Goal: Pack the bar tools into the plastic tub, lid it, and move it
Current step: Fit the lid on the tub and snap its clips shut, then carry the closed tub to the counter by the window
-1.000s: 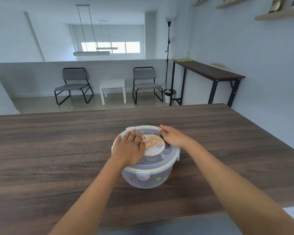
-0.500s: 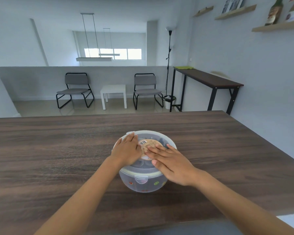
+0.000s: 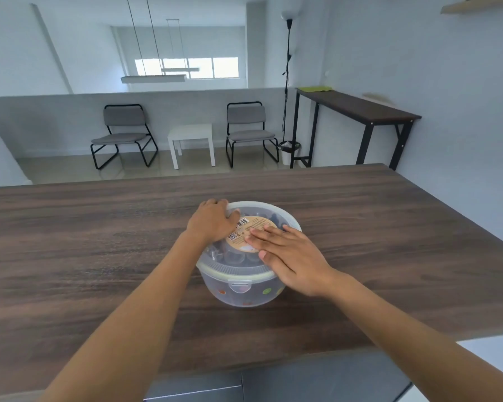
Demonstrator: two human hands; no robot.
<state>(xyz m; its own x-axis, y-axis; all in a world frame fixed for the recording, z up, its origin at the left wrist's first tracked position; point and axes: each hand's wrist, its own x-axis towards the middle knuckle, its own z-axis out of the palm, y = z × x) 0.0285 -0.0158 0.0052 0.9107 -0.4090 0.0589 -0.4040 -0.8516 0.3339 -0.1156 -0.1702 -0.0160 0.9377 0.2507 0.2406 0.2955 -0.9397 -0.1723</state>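
Right grip (image 3: 291, 256) flat on lid (image 3: 238, 258), left grip (image 3: 212, 221) curled over far rim; uneven press cd pop near edge, skid tub (image 3: 256, 298).

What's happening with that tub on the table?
A person is closing a clear plastic tub on the wooden table. The lid is already on. Their left hand curls over its far rim while the right hand presses flat on top, partly over the round label.

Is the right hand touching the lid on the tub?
Touching. The head view shows the right hand lying flat on the lid, its fingers spread across the round label.
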